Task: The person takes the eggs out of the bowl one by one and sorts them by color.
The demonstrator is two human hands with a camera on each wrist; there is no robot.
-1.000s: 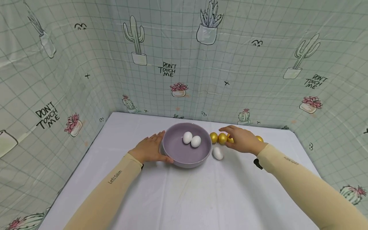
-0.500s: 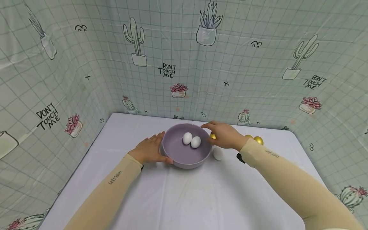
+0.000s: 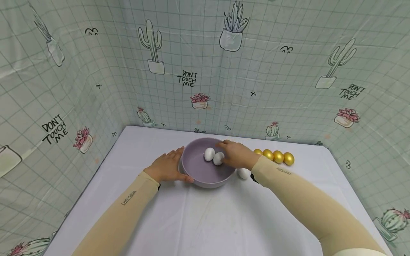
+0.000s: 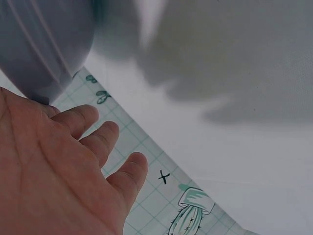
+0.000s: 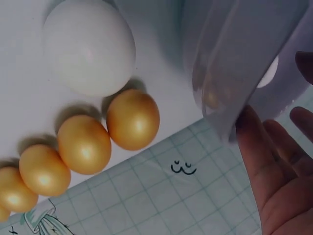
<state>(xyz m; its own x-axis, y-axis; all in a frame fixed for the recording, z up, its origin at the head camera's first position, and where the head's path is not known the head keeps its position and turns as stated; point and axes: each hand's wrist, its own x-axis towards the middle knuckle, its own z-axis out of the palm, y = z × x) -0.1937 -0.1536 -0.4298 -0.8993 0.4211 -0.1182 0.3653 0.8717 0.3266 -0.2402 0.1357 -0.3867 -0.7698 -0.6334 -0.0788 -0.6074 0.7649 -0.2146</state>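
A mauve bowl (image 3: 198,174) on the table holds one white egg (image 3: 209,154) and, just right of it, a second white egg (image 3: 218,158). My left hand (image 3: 166,167) rests against the bowl's left side, fingers spread and thumb at the front rim. Reaching over the right rim, my right hand (image 3: 238,154) has its parted thumb and fingers beside the second egg. The right wrist view shows relaxed fingers (image 5: 257,161) at the bowl's rim, with no egg in their grip.
Outside the bowl, a third white egg (image 3: 244,173) lies under the right wrist. Several gold eggs (image 3: 278,156) stand in a row toward the right, partly behind the right forearm. A patterned cloth (image 3: 205,71) hangs behind the white table (image 3: 205,220).
My right hand has moved left from above the gold eggs to inside the bowl's right rim, uncovering more of the gold row. The left hand and the eggs stay in place.
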